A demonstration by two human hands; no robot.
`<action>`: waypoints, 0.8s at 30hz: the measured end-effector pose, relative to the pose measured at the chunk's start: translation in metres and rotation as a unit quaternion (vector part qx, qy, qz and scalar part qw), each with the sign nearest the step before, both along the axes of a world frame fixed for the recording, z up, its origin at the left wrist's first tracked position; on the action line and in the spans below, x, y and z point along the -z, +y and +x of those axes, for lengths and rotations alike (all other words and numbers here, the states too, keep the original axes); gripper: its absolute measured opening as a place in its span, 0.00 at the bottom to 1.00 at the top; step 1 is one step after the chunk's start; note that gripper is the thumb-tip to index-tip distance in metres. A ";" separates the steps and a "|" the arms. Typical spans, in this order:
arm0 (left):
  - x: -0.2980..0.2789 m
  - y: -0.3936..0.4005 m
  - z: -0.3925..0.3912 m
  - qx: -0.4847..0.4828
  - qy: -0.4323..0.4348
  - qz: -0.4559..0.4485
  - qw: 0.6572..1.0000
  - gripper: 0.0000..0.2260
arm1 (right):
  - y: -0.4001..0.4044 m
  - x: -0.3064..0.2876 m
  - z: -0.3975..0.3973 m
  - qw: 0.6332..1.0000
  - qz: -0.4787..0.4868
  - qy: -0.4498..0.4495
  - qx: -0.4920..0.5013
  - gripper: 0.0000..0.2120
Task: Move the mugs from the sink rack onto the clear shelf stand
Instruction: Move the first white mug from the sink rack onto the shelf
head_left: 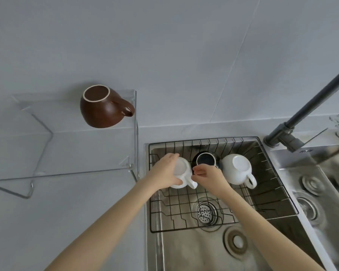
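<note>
Three upside-down mugs sit at the back of the black wire sink rack (pixel 184 208): a white mug (pixel 184 169) on the left, a black mug (pixel 205 159) in the middle and a second white mug (pixel 237 169) on the right. My left hand (pixel 165 173) wraps around the left white mug's body. My right hand (pixel 207 176) hovers beside that mug's handle with fingers curled, partly covering the black mug. A brown mug (pixel 104 106) stands upside down on the back right corner of the clear shelf stand (pixel 67 153), left of the sink.
The rack lies in a steel sink (pixel 194 247) with a drain strainer (pixel 205 212) beneath it. A dark faucet (pixel 301 114) rises at the back right. Another basin (pixel 321 182) is to the right. A grey countertop (pixel 47 222) spreads under the stand.
</note>
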State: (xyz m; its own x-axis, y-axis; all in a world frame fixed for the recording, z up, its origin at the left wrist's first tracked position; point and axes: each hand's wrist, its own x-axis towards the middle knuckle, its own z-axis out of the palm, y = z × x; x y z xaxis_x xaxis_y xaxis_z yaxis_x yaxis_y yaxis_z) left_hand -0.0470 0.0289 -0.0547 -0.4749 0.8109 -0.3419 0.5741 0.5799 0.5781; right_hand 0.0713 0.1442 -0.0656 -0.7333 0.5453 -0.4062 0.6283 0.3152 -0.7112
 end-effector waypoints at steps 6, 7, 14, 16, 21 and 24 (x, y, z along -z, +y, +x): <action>0.031 0.011 -0.002 -0.004 0.001 -0.059 0.998 0.47 | -0.012 0.035 0.004 1.000 0.023 -0.014 0.008 0.18; 0.033 0.013 -0.003 -0.001 0.004 -0.065 0.998 0.47 | -0.013 0.039 0.004 0.999 0.032 -0.014 0.011 0.18; 0.036 0.018 -0.016 -0.029 0.009 -0.056 0.998 0.45 | -0.017 0.048 0.006 0.999 0.030 0.018 0.039 0.09; 0.036 0.017 -0.015 -0.036 0.009 -0.043 0.998 0.43 | -0.016 0.047 0.007 0.998 0.014 0.030 0.053 0.09; 0.033 0.012 -0.013 -0.072 -0.018 -0.015 0.997 0.40 | -0.014 0.041 0.009 0.997 -0.008 0.046 0.068 0.09; 0.023 0.008 -0.012 -0.092 -0.022 0.010 0.995 0.37 | -0.013 0.031 0.012 0.995 -0.020 0.066 0.070 0.07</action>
State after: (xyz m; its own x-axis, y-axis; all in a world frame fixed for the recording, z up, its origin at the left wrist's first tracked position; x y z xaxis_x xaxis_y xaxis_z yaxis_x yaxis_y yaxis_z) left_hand -0.0590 0.0369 -0.0774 -0.6003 0.7192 -0.3499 0.4333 0.6601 0.6136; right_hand 0.0834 0.1313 -0.0965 -0.6998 0.6313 -0.3344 0.5637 0.2003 -0.8013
